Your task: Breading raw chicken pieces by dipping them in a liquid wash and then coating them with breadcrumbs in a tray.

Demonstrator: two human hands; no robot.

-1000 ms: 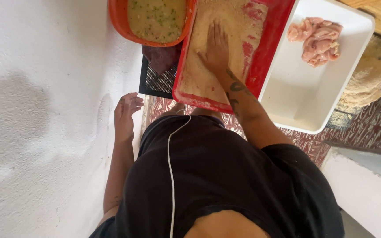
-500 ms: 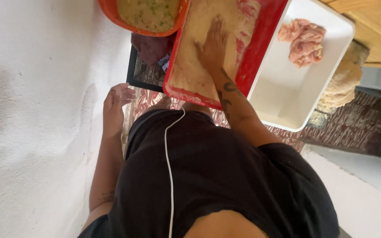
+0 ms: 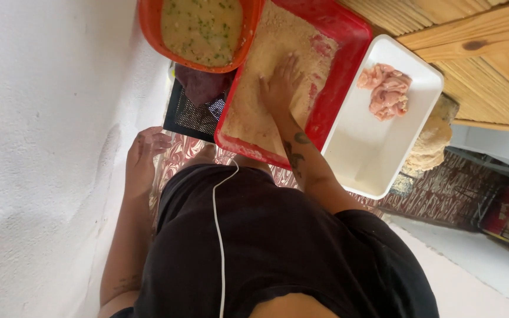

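Right hand (image 3: pixel 279 87) pressed flat, fingers spread, grasping nothing, on breadcrumbs in red tray (image 3: pixel 349 47); left hand (image 3: pixel 144 154) released, loose beside desk edge; raw chicken (image 3: pixel 387 89) in white tray (image 3: pixel 384 153) alongside.

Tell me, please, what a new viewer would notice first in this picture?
First the red tray of breadcrumbs at top centre, where the right hand presses flat. Left of it stands an orange bowl of herb-flecked batter; right of it, a white tray holds raw chicken pieces.
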